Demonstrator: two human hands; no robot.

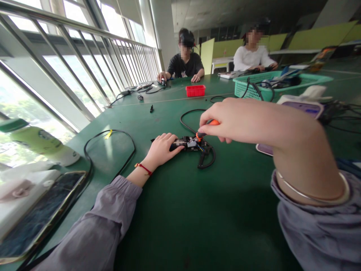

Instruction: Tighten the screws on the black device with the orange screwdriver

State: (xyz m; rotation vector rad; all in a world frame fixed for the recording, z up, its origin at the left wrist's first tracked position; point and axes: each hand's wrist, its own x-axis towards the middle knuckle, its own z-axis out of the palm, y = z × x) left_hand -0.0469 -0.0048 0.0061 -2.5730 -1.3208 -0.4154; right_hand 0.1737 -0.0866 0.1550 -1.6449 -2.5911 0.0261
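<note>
A black device with exposed inner parts and a looped black cable lies on the green table. My left hand is wrapped over its left end, thumb along the near side. From the right, my right hand grips an orange and black screwdriver. The screwdriver's front end is over the right part of the device; whether its tip touches a screw is too small to tell.
Ahead are a red tray and a green basket of tools. A phone and bottle stand left, a black cable beside them. Two people sit across the table. A purple-white device lies behind my right arm.
</note>
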